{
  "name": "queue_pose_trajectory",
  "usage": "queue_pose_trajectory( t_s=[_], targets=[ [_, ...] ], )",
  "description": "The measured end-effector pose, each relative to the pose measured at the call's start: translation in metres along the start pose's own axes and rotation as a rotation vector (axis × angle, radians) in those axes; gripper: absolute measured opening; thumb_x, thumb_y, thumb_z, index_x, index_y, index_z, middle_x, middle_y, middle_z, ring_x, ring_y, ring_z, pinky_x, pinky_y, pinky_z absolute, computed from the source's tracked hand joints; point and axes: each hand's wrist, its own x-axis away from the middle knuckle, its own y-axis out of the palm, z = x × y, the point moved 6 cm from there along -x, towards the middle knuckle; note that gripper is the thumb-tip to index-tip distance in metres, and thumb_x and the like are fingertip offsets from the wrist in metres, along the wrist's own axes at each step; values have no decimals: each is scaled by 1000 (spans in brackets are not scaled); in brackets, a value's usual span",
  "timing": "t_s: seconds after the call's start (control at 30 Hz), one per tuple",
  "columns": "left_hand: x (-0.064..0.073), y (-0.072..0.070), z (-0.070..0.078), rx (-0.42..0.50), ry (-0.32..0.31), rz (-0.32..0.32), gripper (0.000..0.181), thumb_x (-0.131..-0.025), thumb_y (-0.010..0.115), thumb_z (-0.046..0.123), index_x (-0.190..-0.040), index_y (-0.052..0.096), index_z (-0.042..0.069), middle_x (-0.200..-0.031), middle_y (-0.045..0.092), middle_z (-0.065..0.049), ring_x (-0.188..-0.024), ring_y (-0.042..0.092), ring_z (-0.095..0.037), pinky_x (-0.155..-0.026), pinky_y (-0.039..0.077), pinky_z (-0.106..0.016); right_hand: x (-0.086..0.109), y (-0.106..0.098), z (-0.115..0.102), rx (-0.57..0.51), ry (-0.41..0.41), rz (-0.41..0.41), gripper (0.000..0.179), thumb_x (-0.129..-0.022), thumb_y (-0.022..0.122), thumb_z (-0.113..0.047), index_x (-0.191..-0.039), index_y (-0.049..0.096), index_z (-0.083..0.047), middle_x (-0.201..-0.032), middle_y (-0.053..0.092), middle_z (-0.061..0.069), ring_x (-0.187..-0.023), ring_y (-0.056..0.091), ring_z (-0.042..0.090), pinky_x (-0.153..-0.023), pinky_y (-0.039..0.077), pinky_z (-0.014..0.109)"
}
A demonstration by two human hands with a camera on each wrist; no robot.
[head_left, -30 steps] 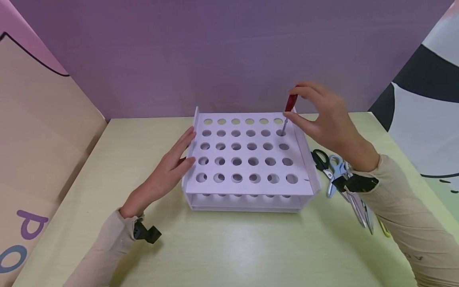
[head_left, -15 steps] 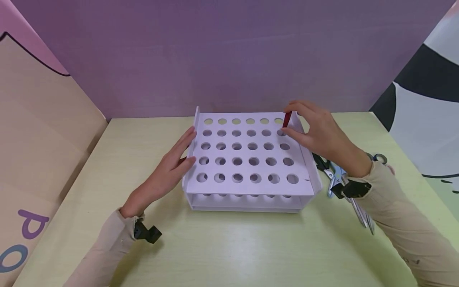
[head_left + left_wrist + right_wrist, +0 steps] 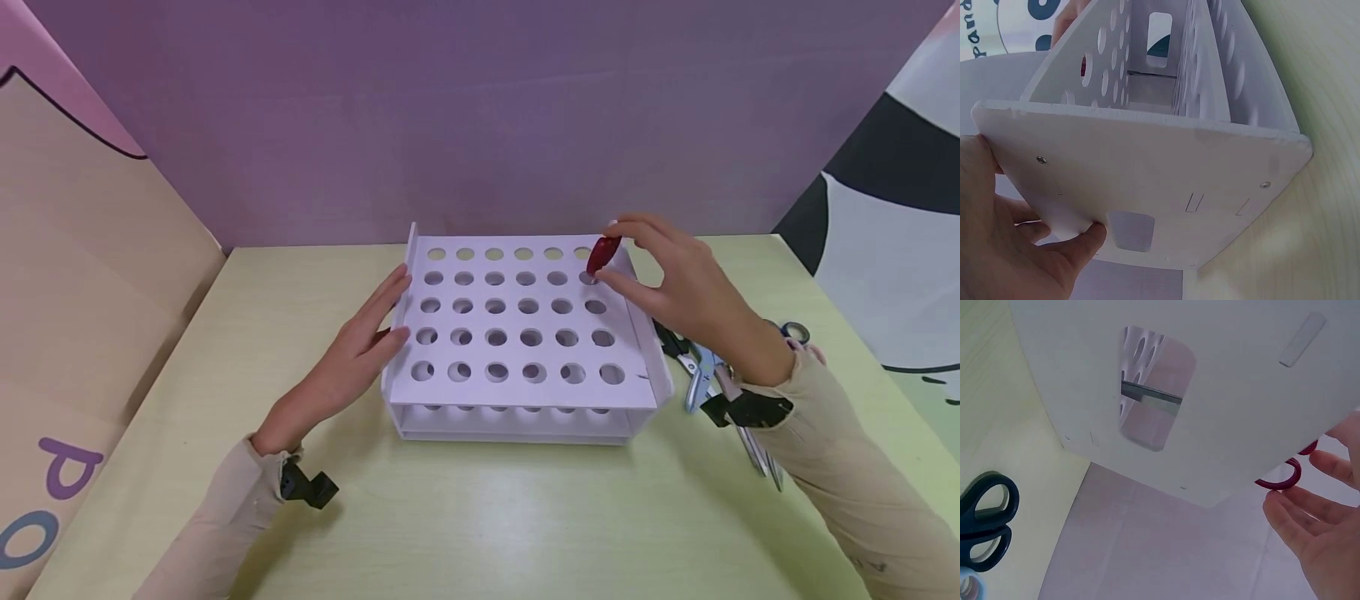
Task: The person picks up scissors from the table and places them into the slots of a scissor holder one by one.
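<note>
A white rack with rows of round holes stands upright on the table. My left hand rests against its left side panel, fingers extended. In the left wrist view the thumb touches that panel beside its slot. My right hand pinches the red handles of a pair of scissors between thumb and finger, over the right-hand hole of the second row from the back. Through the slot in the right wrist view, the metal blades show inside the rack. The red loops stick out above the top board.
Right of the rack lie several more scissors, among them a black-handled pair and a light-blue pair, partly under the right forearm. A purple wall rises behind the table.
The right hand lowered the scissors through the hole, then shifted slightly right. The red handles have turned and show broader now. The left hand has stayed in place.
</note>
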Motion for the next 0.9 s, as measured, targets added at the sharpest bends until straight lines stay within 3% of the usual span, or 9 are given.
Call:
queue_pose_trajectory(
  t_s=[0.4, 0.53, 0.67, 0.9],
  targets=[
    [0, 0, 0, -2, 2, 1, 59, -104, 45, 12, -159, 24, 14, -166, 11, 9, -150, 15, -8, -111, 36, -44, 16, -17, 7, 29, 38, 58, 46, -88, 76, -16, -132, 62, -11, -138, 56, 7, -120, 57, 30, -90, 52, 55],
    [0, 0, 0, -2, 5, 4, 59, -103, 45, 12, -159, 25, 14, -166, 12, 10, -150, 15, -8, -111, 36, -44, 23, -22, 10, 57, 51, 79, 44, -90, 74, -19, -132, 62, -12, -136, 58, 5, -115, 59, 28, -94, 50, 33],
    [0, 0, 0, -2, 10, 7, 59, -103, 45, 11, -158, 26, 13, -166, 12, 9, -150, 15, -8, -111, 36, -44, 30, -26, 14, 65, 47, 95, 44, -89, 75, -18, -131, 62, -12, -134, 60, 6, -113, 60, 29, -89, 35, 8],
    [1, 0, 0, 5, 10, 2, 59, -104, 45, 12, -159, 24, 14, -166, 11, 9, -150, 14, -8, -112, 36, -44, 43, -29, 19, 72, 69, 87, 44, -89, 75, -18, -131, 62, -11, -133, 61, 8, -110, 61, 30, -89, 32, 5]
  ],
)
